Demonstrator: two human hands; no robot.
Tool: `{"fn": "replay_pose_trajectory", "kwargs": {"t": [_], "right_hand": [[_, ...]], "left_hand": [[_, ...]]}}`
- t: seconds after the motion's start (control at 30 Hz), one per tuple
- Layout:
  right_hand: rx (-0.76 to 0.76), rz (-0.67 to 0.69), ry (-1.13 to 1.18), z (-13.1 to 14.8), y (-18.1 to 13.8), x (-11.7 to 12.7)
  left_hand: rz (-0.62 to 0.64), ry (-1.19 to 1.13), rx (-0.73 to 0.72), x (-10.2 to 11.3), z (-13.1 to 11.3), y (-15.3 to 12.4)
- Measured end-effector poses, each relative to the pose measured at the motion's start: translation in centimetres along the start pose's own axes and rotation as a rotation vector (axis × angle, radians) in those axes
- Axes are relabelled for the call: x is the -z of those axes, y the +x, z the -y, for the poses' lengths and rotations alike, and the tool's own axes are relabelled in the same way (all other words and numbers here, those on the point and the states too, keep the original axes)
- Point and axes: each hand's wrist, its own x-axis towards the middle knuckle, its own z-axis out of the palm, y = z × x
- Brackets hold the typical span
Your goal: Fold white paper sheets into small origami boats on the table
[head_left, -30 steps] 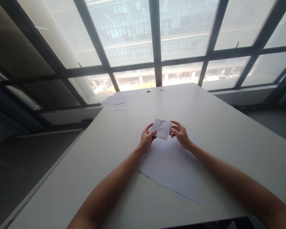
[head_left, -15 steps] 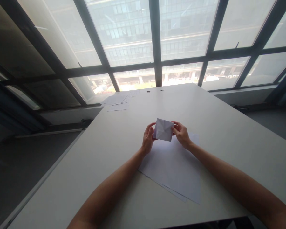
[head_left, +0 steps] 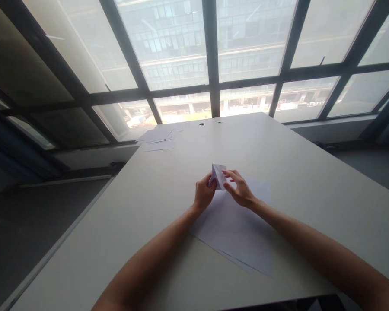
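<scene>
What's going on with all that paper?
A person at a white table by a big window holds a small folded paper in both hands. The left hand pinches one side and the right hand grips the other. It is held just above a stack of flat sheets. More loose papers lie at the table's far left corner.

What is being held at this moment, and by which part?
A small folded white paper, held up between both hands: the left hand pinches its left edge, and the right hand grips its right side with the fingertips.
</scene>
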Motion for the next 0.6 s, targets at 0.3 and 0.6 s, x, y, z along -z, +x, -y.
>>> {"fn": "replay_pose_trajectory", "kwargs": {"t": [0.3,0.6], "right_hand": [[-0.114,-0.153,0.055,-0.1,0.0,-0.5],[-0.067,-0.164,-0.06,-0.5,-0.1,-0.1]], "left_hand": [[0.015,-0.059,-0.027,-0.6,-1.6,-0.3],[-0.073,-0.025,-0.05,-0.6,-1.0,-0.2]]}}
